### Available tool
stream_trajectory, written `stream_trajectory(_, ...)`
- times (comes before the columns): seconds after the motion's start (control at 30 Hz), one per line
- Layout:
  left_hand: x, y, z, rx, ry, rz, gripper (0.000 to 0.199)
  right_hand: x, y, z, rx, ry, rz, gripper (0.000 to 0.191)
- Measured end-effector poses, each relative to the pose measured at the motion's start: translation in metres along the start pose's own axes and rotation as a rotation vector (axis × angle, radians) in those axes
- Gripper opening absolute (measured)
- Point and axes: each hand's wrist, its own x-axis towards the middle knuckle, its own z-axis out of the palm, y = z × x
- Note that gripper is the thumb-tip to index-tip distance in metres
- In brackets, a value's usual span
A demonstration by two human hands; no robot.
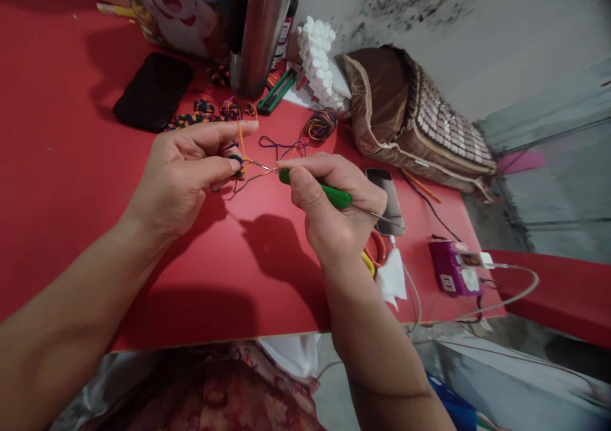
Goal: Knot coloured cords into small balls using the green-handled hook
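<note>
My left hand [184, 170] pinches a small dark crochet piece [237, 165] between thumb and fingers, and orange yarn [241, 139] runs up over its stretched index finger. A crochet hook with a green handle [338, 196] is gripped in my right hand [329, 198], its metal tip touching the orange loop at the piece. Loose yarn ends hang below the piece. Behind my hands lies a ball of multicoloured yarn [321, 125], with a dark strand trailing from it. A multicoloured crocheted strip [191, 120] extends behind my left hand, partly hidden by it.
On the red table [57, 163] are a black phone [153, 91], a metal cylinder [262, 30], a green cutter [277, 92], white decorations [317, 62] and a brown cushion [420, 113]. Right of my right hand lie another phone [389, 202], orange-handled scissors [377, 247] and a purple power box [453, 268] with cables.
</note>
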Motion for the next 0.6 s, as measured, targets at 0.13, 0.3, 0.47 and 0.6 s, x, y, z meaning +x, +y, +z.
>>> stream_trajectory(0.13,0.0,-0.001,0.0,0.052,-0.003,-0.017,0.04,0.002,0.003,-0.002,0.053,0.004,0.004,0.016)
stream_trajectory(0.3,0.001,-0.002,-0.003,0.124,-0.017,0.019,0.036,0.003,0.004,-0.005,0.108,0.002,0.021,0.01)
stream_trajectory(0.47,0.002,-0.003,-0.006,0.131,-0.046,0.053,0.035,0.006,0.006,-0.008,0.276,-0.024,0.18,0.012)
stream_trajectory(0.6,0.001,-0.008,-0.004,0.106,-0.045,0.08,0.039,0.01,0.011,-0.005,0.527,-0.063,0.382,0.02)
